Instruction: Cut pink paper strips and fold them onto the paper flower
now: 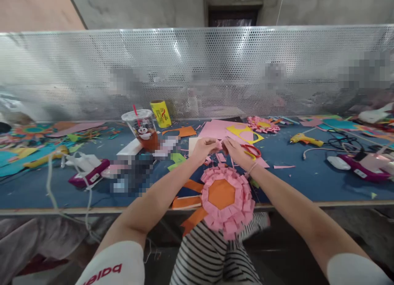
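My left hand (203,150) and my right hand (235,150) meet above the table, fingertips pinched together. Between them is a small pink paper strip (219,144), largely covered by the fingers. Just below my hands, a paper flower (212,214) with layered pink petals, an orange centre (221,194) and orange paper tails (186,202) overhangs the table's front edge, above my lap. Small pink paper pieces (221,157) lie under my hands. Red-and-yellow-handled scissors (256,152) rest beside my right hand, their blades hidden.
Behind my hands lie pink sheets (212,128) and a yellow cut-out sheet (243,134). A drink cup (150,139) and yellow box (161,114) stand left. Another pink flower (263,124), a yellow glue gun (306,139) and a purple power strip (365,168) lie right. A perforated screen (197,51) borders the table.
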The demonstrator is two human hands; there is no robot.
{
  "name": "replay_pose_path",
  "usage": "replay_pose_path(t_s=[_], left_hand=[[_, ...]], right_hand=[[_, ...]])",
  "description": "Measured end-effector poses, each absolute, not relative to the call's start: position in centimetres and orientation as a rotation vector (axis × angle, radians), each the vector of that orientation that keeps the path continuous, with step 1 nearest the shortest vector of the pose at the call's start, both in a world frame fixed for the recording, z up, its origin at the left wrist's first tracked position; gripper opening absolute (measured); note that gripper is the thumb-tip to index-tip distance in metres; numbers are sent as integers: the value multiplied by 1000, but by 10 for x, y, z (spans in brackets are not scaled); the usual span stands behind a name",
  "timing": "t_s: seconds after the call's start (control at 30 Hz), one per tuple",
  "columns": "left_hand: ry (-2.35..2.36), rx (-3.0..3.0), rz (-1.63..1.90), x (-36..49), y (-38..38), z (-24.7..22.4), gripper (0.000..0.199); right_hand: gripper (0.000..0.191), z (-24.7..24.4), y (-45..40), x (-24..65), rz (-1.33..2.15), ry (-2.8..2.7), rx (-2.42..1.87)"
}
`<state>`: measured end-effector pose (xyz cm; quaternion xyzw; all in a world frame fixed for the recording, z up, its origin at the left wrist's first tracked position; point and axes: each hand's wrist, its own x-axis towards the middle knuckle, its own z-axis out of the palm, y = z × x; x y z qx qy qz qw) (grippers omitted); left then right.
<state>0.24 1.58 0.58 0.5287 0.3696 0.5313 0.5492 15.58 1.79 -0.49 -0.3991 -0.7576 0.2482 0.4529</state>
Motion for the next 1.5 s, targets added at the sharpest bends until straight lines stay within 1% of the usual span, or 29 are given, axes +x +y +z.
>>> replay_pose_path(t_s=[0.07,0.17,0.27,0.4,0.57,0.77,0.93,1.0,1.1,1.17,1.23,1.37,1.5], left_hand=[[927,1336,1232,2,16,6,19],[950,1497,1207,1,20,5,12],[943,1584,1221,-1,25,3,10],[955,1567,1248,-4,30,1,11],[1006,1640,1148,-8,33,-3,7],[992,1614,1070,-2,31,-7,19],[1011,1651,1043,3,26,-6,22],[999,1639,1051,3,26,-5,21],[981,1621,1123,2,27,-4,19],[985,1636,1164,1,28,-4,18],[974,1645,1173,0,29,-4,18],[909,1542,1161,0,29,-5,20],[807,1273,1123,2,28,-6,26]], right_hand=[[31,-1,22,154,654,-1898,-973],[28,5,30,153,529,-2052,-1037],[26,6,39,153,434,-2081,-1111],[29,-5,46,150,377,-2102,-1054],[26,-20,49,148,253,-2118,-997],[26,-26,48,155,247,-2091,-1036],[27,-25,43,159,334,-2002,-1049],[30,-26,43,159,466,-1939,-1061],[34,-28,43,157,773,-1796,-1021],[34,-29,43,156,888,-1731,-977],[31,-27,41,155,867,-1772,-961],[25,-19,38,156,697,-1899,-982],[27,-11,36,158,637,-1969,-926]])
